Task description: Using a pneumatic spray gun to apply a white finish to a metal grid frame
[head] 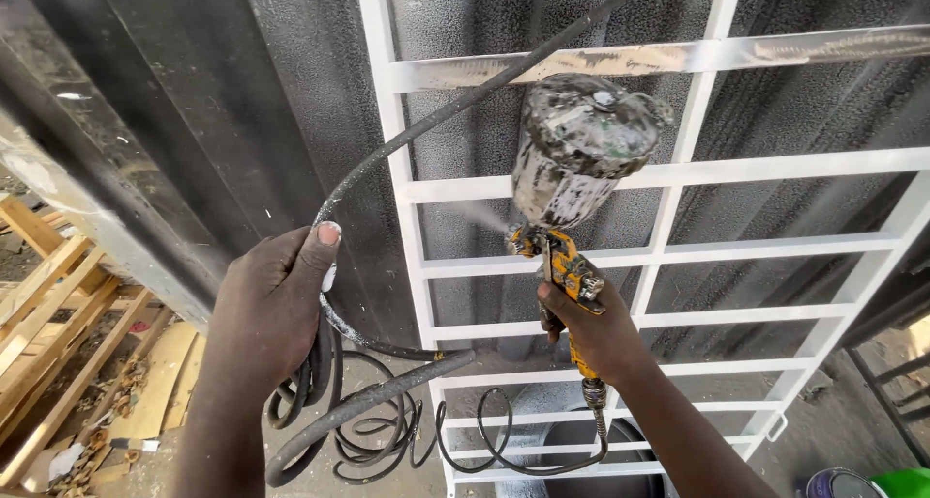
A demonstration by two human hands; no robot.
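no packages, labels, signs or screens

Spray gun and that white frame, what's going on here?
A person is spraying paint. The right hand grips a yellow spray gun topped by a paint-spattered cup; a faint mist leaves the nozzle toward the left upright of a white metal grille leaning on a dark corrugated wall. The left hand holds a loop of black hose aside. More hose lies coiled on the ground below.
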